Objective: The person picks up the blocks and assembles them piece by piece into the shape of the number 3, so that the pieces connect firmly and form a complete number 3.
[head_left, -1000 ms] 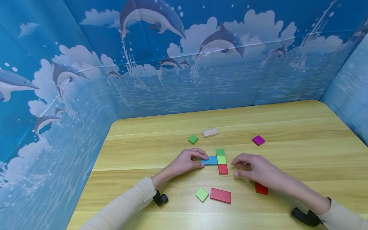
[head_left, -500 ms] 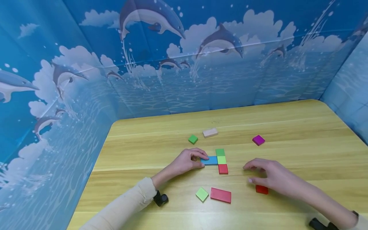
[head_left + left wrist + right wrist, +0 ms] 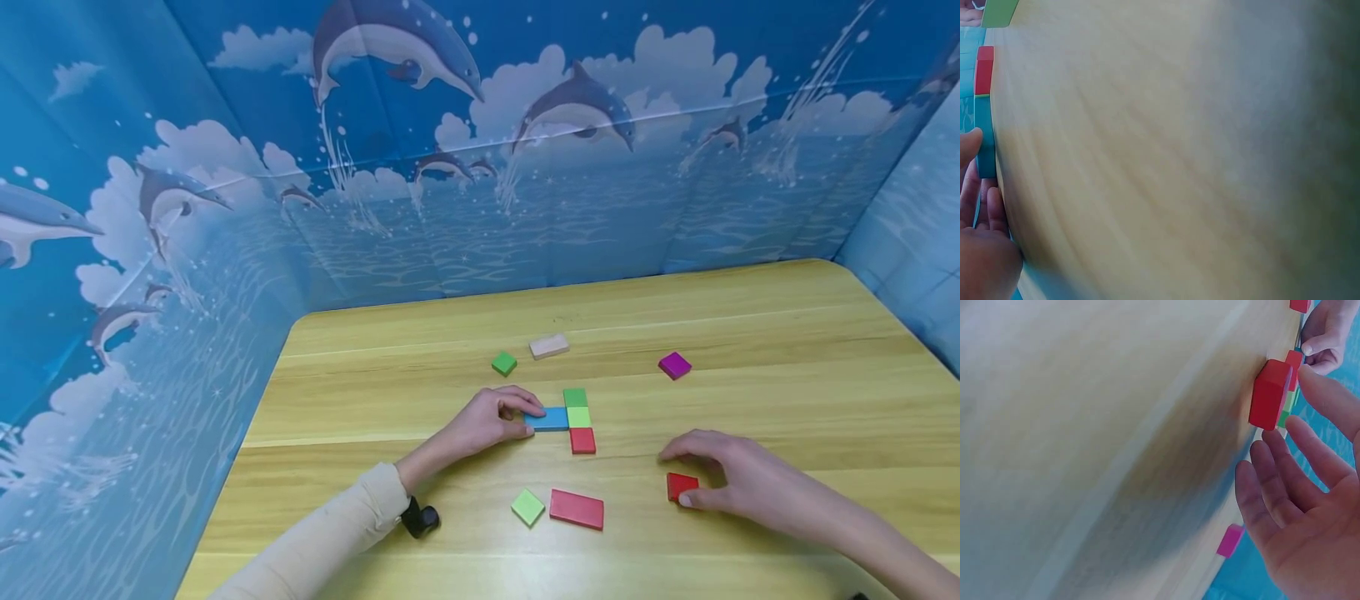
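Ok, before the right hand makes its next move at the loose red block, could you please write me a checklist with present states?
1. Left hand holding the blue block: ok, thumb and finger are on its end.
2. Blue block against the light green square: ok, no gap shows.
3. Dark green square and red square at either side of the light green one: ok.
4. Right hand closed in a grip on the loose red block: not ok, fingers are open.
5. Right thumb touching that block: cannot tell.
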`<state>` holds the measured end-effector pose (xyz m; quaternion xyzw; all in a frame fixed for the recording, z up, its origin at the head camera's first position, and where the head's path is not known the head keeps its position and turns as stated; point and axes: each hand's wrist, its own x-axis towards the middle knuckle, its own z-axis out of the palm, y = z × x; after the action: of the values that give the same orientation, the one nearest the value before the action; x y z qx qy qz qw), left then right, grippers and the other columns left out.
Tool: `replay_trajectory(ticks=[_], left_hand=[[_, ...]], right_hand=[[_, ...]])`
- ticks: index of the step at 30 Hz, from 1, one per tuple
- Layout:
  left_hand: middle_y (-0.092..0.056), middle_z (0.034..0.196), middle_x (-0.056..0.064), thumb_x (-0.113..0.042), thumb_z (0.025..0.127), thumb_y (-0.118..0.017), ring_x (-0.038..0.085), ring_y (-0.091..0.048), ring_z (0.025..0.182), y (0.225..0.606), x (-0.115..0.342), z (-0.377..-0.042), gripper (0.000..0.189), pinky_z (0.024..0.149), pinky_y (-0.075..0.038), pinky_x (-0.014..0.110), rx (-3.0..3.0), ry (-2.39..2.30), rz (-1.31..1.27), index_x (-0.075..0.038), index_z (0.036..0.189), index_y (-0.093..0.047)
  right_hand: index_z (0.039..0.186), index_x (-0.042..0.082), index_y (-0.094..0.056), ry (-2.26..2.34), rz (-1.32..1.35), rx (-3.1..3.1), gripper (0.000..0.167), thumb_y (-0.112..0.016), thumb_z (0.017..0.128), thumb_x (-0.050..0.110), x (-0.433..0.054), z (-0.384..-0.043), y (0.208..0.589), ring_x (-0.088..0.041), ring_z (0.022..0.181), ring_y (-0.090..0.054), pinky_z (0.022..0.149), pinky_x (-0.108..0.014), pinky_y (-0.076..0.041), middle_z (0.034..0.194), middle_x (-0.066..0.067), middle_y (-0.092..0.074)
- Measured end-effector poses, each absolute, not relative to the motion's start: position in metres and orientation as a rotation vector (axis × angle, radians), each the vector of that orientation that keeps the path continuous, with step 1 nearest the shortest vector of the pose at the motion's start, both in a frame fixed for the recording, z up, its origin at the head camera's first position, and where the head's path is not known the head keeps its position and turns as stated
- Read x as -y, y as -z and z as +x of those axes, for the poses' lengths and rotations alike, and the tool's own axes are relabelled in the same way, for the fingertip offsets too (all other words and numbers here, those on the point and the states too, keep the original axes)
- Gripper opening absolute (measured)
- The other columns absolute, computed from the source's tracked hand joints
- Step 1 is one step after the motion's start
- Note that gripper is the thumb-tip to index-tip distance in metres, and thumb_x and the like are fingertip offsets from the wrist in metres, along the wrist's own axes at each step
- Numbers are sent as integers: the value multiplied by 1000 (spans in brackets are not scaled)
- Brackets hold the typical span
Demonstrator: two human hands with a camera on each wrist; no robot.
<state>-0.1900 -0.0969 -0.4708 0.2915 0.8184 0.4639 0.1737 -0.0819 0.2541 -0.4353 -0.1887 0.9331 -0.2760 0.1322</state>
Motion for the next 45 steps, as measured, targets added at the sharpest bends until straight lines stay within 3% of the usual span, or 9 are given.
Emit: replay_trajectory(ticks=[9, 17, 30, 45], left_hand=[[-64, 117, -11, -8, 88, -74, 7, -55, 106, 471, 97, -191, 24, 76, -48, 25, -2328, -1304, 814, -13, 111, -76], [-64, 117, -9, -8, 88, -74, 7, -55, 107, 470, 96, -190, 23, 76, -47, 25, -2320, -1317, 819, -12, 111, -76], [-64, 116, -11, -9, 88, -74, 7, -55, 105, 471, 97, -191, 22, 75, -47, 25, -2333, -1305, 817, -14, 110, -77], [-64, 116, -11, -9, 88, -74, 9, -55, 104, 469, 96, -190, 23, 74, -45, 24, -2331, -1306, 803, -13, 110, -77]], right_hand=[[117, 27, -66, 774, -564, -2691, 49, -83, 75, 45, -262, -77, 439, -18, 104, -56, 86, -35, -52, 116, 12, -60], [113, 28, -67, 800, -631, -2664, 40, -83, 77, 36, -265, -78, 441, -6, 89, -53, 77, -27, -51, 106, 16, -59], [110, 32, -69, 800, -561, -2643, 35, -83, 79, 29, -245, -83, 436, -13, 95, -56, 79, -30, -52, 106, 16, -61], [116, 30, -68, 906, -660, -2572, 34, -79, 84, 27, -220, -95, 433, -10, 93, -56, 79, -27, -52, 108, 17, -60]])
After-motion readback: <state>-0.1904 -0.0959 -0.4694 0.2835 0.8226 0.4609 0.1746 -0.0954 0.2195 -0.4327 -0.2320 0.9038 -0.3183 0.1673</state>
